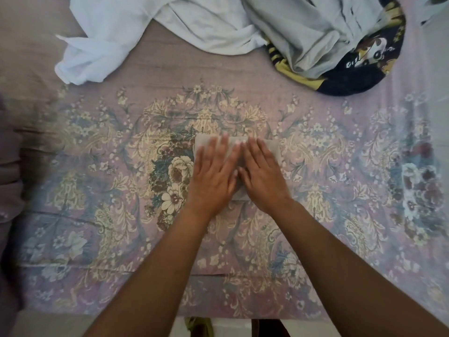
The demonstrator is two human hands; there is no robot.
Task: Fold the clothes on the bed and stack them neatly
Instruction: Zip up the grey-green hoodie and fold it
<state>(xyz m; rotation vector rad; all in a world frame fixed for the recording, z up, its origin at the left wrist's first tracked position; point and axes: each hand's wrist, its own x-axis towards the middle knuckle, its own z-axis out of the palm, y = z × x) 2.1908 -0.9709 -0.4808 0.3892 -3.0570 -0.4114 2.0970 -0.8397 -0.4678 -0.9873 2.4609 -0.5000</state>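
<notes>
Both hands lie flat with straight fingers, side by side, on a small folded beige cloth (pixel 274 147) at the middle of the floral bedspread (pixel 102 147); the left hand (pixel 213 175) covers its left half and the right hand (pixel 263 175) its right, so neither is nearer. The cloth's long axis seems to run left to right, though the hands hide most of it. Beyond the cloth lie a rumpled white garment (pixel 126 42) to the far left and a grey one (pixel 315 32) on a dark printed garment (pixel 364 69) to the far right; the print's lettering is too blurred to read.
</notes>
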